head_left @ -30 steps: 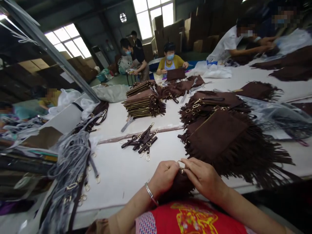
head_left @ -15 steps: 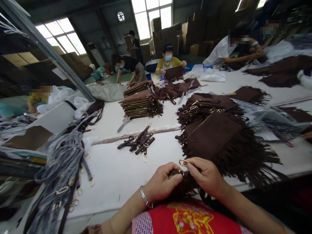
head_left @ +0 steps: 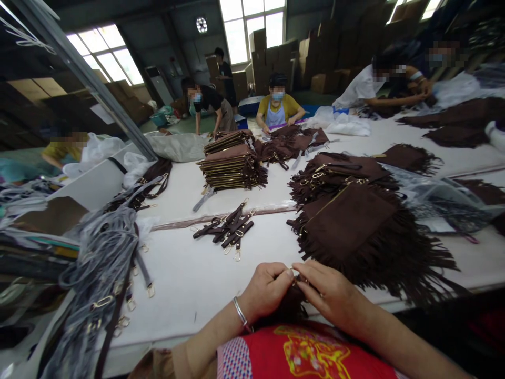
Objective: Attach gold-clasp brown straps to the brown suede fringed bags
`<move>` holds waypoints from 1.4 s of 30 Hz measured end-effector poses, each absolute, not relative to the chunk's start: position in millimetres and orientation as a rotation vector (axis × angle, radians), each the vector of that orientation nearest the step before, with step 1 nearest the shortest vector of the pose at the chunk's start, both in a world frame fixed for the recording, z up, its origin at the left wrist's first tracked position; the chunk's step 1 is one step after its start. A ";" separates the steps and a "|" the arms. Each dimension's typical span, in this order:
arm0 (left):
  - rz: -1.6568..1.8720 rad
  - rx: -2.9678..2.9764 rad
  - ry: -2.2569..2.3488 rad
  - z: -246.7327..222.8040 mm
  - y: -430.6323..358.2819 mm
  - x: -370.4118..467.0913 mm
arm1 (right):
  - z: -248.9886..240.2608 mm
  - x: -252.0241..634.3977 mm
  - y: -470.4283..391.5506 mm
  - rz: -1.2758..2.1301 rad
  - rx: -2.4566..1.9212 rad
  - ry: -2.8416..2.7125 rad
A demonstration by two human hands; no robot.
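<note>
Close to my lap, my left hand (head_left: 266,292) pinches the edge of a dark brown bag (head_left: 291,306), mostly hidden under my hands. My right hand (head_left: 333,292) meets it fingertip to fingertip, closed on a small gold clasp (head_left: 293,272) at the bag's edge. My fingers cover much of the clasp, so I cannot tell whether it is hooked on. Beyond my left hand lies a loose heap of short brown straps (head_left: 226,231) with gold clasps. Beside my right hand rises a pile of brown fringed bags (head_left: 347,221).
A neat stack of zippered bags (head_left: 232,168) stands farther back on the white table (head_left: 169,284). Plastic-wrapped long straps (head_left: 102,268) hang over the left edge near a slanted metal post (head_left: 94,89). Clear plastic (head_left: 437,195) lies at right. Several co-workers occupy the far side.
My hands have drawn together, and the clasp has come down to the bag's edge between my fingertips. The co-worker opposite has lowered a brown bag to the table.
</note>
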State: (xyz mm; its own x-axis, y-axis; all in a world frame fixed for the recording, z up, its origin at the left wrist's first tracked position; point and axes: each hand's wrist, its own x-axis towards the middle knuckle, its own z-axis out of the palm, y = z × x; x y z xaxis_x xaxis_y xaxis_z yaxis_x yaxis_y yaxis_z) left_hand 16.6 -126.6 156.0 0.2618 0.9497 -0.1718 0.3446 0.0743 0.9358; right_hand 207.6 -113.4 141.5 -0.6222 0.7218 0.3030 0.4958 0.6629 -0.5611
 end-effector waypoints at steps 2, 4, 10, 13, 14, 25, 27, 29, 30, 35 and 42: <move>0.727 1.466 1.294 154.2 -127.0 15.1 | 140.1 205.7 -114.4 0.465 -0.927 -2.410; 0.735 1.459 1.306 151.6 -127.3 14.3 | 137.6 203.6 -114.7 0.369 -0.904 -2.440; 0.748 1.480 1.269 146.8 -127.4 12.7 | 127.4 200.8 -111.7 0.246 -0.860 -2.472; 0.761 1.483 1.132 148.8 -127.7 8.4 | 125.7 201.1 -109.2 0.364 -0.947 -2.383; 0.754 1.490 1.090 149.6 -128.0 6.7 | 125.3 201.3 -108.5 0.399 -0.979 -2.352; 0.918 1.991 1.299 127.5 -127.1 10.5 | 113.5 190.9 -107.6 0.519 -1.203 -2.266; 0.930 2.040 1.291 124.6 -126.2 12.3 | 110.5 187.6 -107.0 0.500 -1.231 -2.266; 0.925 2.060 1.315 123.0 -125.2 13.1 | 108.6 185.4 -107.8 0.482 -1.250 -2.263; 0.923 2.050 1.348 122.3 -124.5 13.1 | 108.5 185.0 -108.9 0.483 -1.258 -2.264; 0.928 1.920 1.536 117.3 -119.6 13.3 | 115.9 189.6 -115.6 0.610 -1.205 -2.292; 0.912 1.821 1.460 131.9 -115.5 8.2 | 119.1 207.6 -109.5 0.812 -1.210 -2.139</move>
